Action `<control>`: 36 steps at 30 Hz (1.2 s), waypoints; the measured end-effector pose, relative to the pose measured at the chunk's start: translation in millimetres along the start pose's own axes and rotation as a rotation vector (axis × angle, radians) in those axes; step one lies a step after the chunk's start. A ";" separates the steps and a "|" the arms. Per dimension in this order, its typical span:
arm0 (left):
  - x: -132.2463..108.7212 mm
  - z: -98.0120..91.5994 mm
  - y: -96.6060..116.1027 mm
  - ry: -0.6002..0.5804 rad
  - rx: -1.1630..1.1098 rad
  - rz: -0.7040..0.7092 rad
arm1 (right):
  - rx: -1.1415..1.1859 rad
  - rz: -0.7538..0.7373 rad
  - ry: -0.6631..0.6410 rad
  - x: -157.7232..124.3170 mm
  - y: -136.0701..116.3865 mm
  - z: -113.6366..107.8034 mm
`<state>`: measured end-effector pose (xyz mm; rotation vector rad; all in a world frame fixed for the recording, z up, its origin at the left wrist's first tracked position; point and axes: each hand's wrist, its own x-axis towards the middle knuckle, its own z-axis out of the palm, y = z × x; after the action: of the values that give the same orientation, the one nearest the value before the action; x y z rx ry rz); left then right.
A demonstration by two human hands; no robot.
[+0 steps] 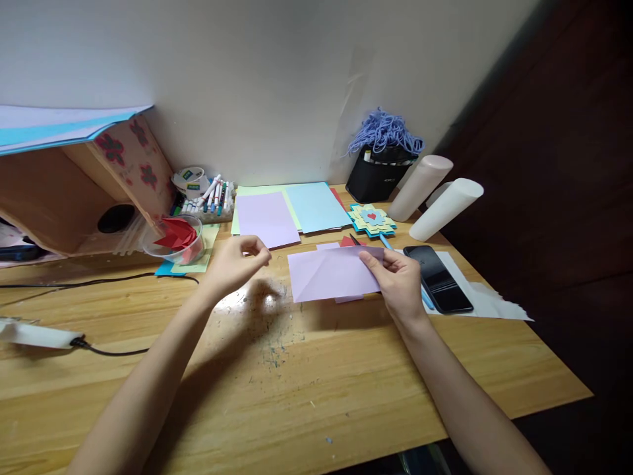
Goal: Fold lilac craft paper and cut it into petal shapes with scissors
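The folded lilac paper point(331, 274) is over the middle of the table point(297, 382), nearer its back edge. The right hand point(398, 280) pinches its right side with thumb and fingers. The left hand point(235, 264) hangs just beside the paper, fingers curled in, nothing visible inside. A black phone point(438, 277) lies near the right edge.

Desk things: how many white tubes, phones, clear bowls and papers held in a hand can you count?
White tubes: 2
Phone: 1
Clear bowl: 1
lilac paper, held by the right hand: 1
Total: 5
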<state>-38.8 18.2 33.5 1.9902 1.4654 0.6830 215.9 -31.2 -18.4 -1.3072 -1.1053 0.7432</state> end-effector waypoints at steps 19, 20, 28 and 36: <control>-16.7 33.1 11.4 -0.191 0.520 0.325 | -0.309 -0.001 -0.344 -4.3 21.1 15.9; -15.4 31.3 9.5 -0.177 0.501 0.268 | -0.387 -0.114 -0.352 -4.1 19.1 14.5; 0.2 35.5 -14.5 -0.207 -0.071 -0.044 | -0.665 -0.762 -0.538 -9.2 15.2 11.3; 4.7 32.1 -18.7 -0.379 -0.293 -0.110 | -0.707 -0.744 -0.598 -10.4 20.3 17.6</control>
<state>-27.9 22.5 -2.0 1.6884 1.1645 0.4155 199.2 -31.1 -41.9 -1.0914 -2.3170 0.1517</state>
